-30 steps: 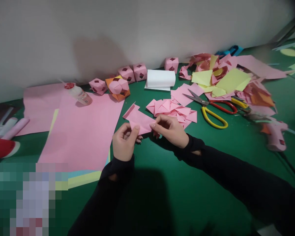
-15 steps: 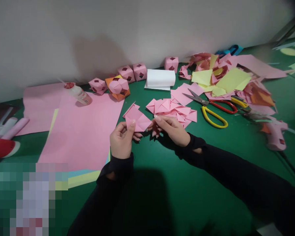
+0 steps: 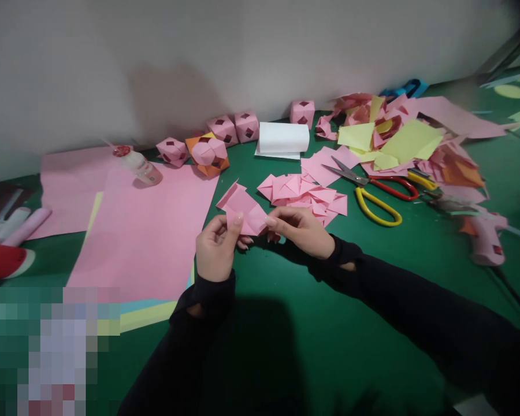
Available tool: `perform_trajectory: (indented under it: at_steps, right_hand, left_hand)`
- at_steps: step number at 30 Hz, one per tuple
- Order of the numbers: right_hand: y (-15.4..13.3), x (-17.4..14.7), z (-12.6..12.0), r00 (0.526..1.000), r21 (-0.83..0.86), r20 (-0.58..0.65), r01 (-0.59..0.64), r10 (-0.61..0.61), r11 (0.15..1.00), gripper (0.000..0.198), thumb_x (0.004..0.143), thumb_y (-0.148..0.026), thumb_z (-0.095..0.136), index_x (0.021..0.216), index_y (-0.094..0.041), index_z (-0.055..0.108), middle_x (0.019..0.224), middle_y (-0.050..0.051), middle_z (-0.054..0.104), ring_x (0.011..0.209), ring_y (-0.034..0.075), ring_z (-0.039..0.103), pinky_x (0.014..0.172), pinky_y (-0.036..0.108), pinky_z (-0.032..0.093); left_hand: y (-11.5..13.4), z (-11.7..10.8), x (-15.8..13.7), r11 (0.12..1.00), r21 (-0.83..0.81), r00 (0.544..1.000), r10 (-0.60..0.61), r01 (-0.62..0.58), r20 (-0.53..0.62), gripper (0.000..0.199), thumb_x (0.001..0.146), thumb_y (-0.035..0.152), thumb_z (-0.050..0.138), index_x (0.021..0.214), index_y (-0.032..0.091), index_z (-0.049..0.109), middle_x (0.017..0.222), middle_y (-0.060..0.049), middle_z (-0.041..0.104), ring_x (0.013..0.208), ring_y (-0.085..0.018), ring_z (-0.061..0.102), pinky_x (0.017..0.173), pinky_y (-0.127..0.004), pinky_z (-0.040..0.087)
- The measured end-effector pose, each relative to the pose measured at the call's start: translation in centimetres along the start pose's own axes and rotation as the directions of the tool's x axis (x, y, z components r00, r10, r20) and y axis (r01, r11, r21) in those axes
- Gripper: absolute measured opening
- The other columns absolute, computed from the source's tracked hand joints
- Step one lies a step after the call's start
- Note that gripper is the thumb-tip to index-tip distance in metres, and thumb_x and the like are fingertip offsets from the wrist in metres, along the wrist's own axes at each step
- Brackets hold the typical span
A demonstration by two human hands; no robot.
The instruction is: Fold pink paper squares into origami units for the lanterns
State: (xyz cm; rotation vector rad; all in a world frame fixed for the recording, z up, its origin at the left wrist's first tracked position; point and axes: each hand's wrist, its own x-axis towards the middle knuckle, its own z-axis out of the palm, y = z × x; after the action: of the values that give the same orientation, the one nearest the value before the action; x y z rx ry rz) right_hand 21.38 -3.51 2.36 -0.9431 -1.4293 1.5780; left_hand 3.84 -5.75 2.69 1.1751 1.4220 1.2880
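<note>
A folded piece of pink paper [image 3: 247,209] is held up between my two hands, just above the green table. My left hand [image 3: 216,245] pinches its lower left part, thumb on top and fingers underneath. At the paper's right corner, the thumb and fingers of my right hand [image 3: 301,228] are closed on the tip. Some fingertips of both hands are hidden behind the paper. A heap of folded pink paper pieces [image 3: 303,193] lies just beyond my right hand.
Several pink paper cubes [image 3: 247,126] line the wall, with a white curled sheet [image 3: 283,137] among them. Scissors [image 3: 364,185], paper scraps [image 3: 411,138] and a pink glue gun [image 3: 485,231] lie right. Pink sheets [image 3: 147,242] and a small bottle [image 3: 137,166] are left.
My right hand has moved slightly left and closed on the paper's right corner. The paper has tilted and bends a little more along its right part.
</note>
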Motion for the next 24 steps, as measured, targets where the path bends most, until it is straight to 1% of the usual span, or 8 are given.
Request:
perform_trajectory:
  at_steps: [7,12,17,20,24]
  right_hand:
    - [-0.3,-0.1,0.4,1.000,0.053,0.006,-0.022,0.021,0.998,0.037,0.076,-0.052,0.073,0.078,-0.016,0.064,0.065,-0.001,0.062,0.058,0.009,0.058,0.056,0.023,0.049]
    - [-0.5,-0.1,0.6,0.999,0.077,0.016,-0.051,0.050,0.996,0.038,0.072,-0.051,0.076,0.077,-0.016,0.061,0.066,-0.002,0.060,0.057,0.009,0.055,0.054,0.022,0.045]
    - [-0.3,0.0,0.6,0.998,0.063,0.022,-0.055,0.054,0.997,0.039,0.071,-0.050,0.077,0.076,-0.017,0.059,0.069,-0.001,0.060,0.059,0.009,0.054,0.056,0.024,0.045]
    - [-0.1,0.0,0.6,0.999,0.044,0.028,-0.044,0.043,0.998,0.039,0.070,-0.049,0.078,0.075,-0.017,0.058,0.071,0.001,0.062,0.062,0.011,0.055,0.058,0.025,0.046]
    - [0.2,-0.1,0.6,0.999,-0.001,0.041,-0.027,0.027,1.000,0.038,0.068,-0.048,0.080,0.078,-0.016,0.062,0.075,0.002,0.063,0.065,0.013,0.055,0.059,0.027,0.047]
  left_hand:
    - [-0.2,0.0,0.0,1.000,-0.001,1.000,0.014,-0.014,0.012,0.033,0.075,0.046,0.074,0.072,0.016,0.062,0.054,0.001,0.065,0.042,-0.010,0.059,0.043,-0.021,0.049]
    - [-0.3,0.1,0.0,1.000,-0.009,1.000,0.029,-0.029,0.013,0.030,0.074,0.043,0.076,0.072,0.016,0.063,0.056,0.001,0.065,0.043,-0.010,0.059,0.043,-0.020,0.047]
    - [-0.2,0.2,-0.2,0.999,0.022,0.999,0.046,-0.047,0.026,0.028,0.074,0.042,0.075,0.072,0.016,0.064,0.059,0.001,0.066,0.042,-0.009,0.055,0.043,-0.021,0.047]
    - [0.4,0.2,-0.4,0.998,0.032,0.995,0.054,-0.057,0.081,0.025,0.077,0.040,0.073,0.073,0.017,0.065,0.060,0.002,0.065,0.045,-0.008,0.055,0.045,-0.020,0.047]
    - [0.8,0.2,-0.6,0.994,0.061,0.984,0.080,-0.090,0.161,0.020,0.074,0.035,0.076,0.070,0.017,0.067,0.058,0.004,0.061,0.047,-0.007,0.051,0.046,-0.018,0.045]
